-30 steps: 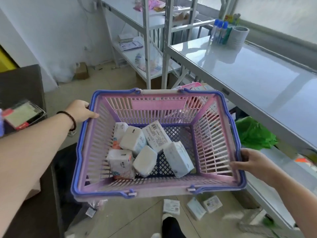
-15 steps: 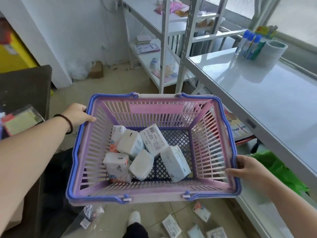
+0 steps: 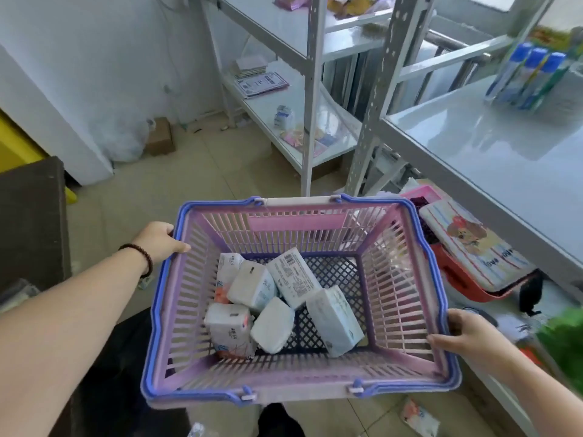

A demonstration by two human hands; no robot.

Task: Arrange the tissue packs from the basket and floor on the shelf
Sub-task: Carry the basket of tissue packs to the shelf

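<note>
Basket [image 3: 407,272] is sitting lower & further from me vs before, I'm clamping both rims w/ left grip [image 3: 157,239] & right grip [image 3: 463,334], six tissue packs [image 3: 285,298] lying inside between them, shelf [image 3: 492,146] ahead-right, nearer right.

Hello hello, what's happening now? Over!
Left hand and right hand grip the pink slatted plastic basket. Six white tissue packs inside. One pack on floor. Shelf not yet loaded.

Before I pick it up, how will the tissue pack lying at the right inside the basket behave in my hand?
The tissue pack is probably light and soft: its film wrap looks puffy, so it may squash under a firm grip. The glossy wrap could be a little slippery. With its blocky shape it should not roll, though it lies tilted on the basket floor and may shift.
</note>
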